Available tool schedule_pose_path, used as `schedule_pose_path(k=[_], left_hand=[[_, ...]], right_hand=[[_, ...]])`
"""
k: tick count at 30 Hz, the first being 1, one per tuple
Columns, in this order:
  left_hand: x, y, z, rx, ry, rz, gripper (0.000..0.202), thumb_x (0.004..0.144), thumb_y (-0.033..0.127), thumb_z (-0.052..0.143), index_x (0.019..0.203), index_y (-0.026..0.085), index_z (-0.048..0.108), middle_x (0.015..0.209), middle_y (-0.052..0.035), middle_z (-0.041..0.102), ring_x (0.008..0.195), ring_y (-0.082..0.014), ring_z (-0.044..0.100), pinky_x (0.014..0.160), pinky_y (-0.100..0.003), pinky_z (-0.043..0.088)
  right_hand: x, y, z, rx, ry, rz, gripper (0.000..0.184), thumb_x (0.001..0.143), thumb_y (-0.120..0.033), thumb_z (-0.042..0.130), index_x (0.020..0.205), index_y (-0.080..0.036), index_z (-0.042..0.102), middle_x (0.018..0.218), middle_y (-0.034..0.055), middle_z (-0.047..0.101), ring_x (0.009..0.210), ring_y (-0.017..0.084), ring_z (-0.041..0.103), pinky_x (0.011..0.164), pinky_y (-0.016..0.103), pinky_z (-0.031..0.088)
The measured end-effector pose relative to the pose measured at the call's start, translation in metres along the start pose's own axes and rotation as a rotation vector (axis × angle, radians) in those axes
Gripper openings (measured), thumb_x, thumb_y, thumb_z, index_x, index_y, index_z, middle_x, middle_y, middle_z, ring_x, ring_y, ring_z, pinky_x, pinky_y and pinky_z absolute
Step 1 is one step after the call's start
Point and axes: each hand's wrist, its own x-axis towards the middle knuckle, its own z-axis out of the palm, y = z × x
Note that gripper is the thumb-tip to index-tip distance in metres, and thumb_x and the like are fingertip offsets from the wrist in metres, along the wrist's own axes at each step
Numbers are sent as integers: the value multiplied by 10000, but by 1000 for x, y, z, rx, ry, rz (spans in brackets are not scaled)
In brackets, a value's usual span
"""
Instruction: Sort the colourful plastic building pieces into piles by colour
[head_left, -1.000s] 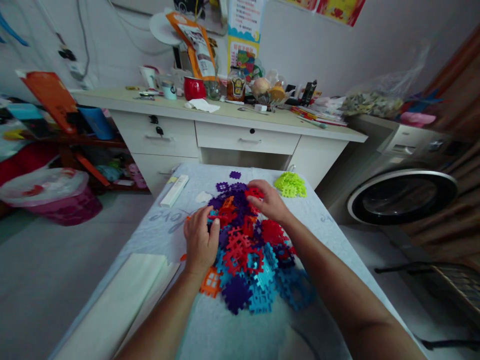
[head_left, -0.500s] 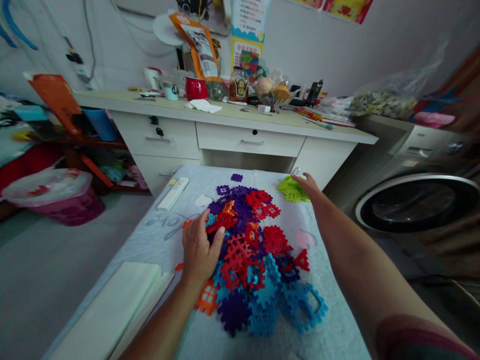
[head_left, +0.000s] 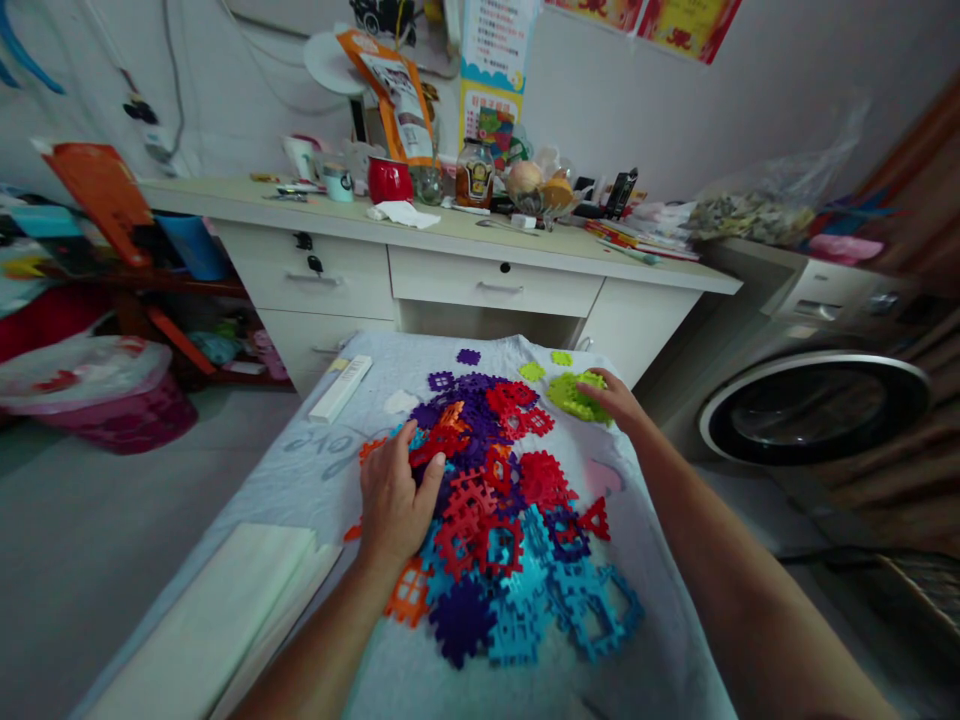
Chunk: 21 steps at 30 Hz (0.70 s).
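Observation:
A heap of flat toothed plastic building pieces in purple, red, orange and blue lies on the cloth-covered table (head_left: 300, 480). At the heap's left edge rests my left hand (head_left: 394, 495), thumb apart from the fingers, beside a red piece (head_left: 442, 440). Some of its fingertips are hidden behind the hand. My right hand (head_left: 613, 398) reaches to the table's far right, its fingers stretched over a pile of lime-green pieces (head_left: 570, 396) and touching them. Two small green pieces lie just beyond that pile, one of them a rounded green piece (head_left: 532, 372). Purple pieces (head_left: 465, 620) show at the near end too.
A long white box (head_left: 341, 390) and folded white sheets (head_left: 217, 610) lie along the table's left side. Behind stands a white desk (head_left: 495, 275) with jars, a red cup and papers. On the right is a washing machine (head_left: 795, 400); a pink basket (head_left: 150, 420) stands left.
My right hand has come slightly nearer over the green pieces, which lie more spread out, with two small ones now apart from the pile. My left hand stays nearly in place.

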Motion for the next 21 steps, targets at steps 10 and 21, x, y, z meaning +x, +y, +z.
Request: schedule_pose_path(k=[10, 21], left_hand=[[1, -2, 2, 13, -5, 19, 509, 938, 473, 465, 1328, 148, 508, 1279, -164, 621, 1201, -315, 556, 1069, -520, 387], [1, -3, 2, 32, -20, 11, 496, 931, 483, 468, 1302, 159, 528, 1244, -152, 638, 1183, -313, 560, 1066, -522, 384]], right_hand=[[-89, -69, 36, 164, -240, -356, 579, 765, -561, 710, 1231, -232, 616, 1206, 93, 651, 1122, 260, 595, 1016, 443, 445], [-21, -21, 21, -195, 22, -85, 529, 911, -548, 444, 1214, -163, 643, 1280, 156, 645, 1220, 294, 568, 1066, 470, 417]])
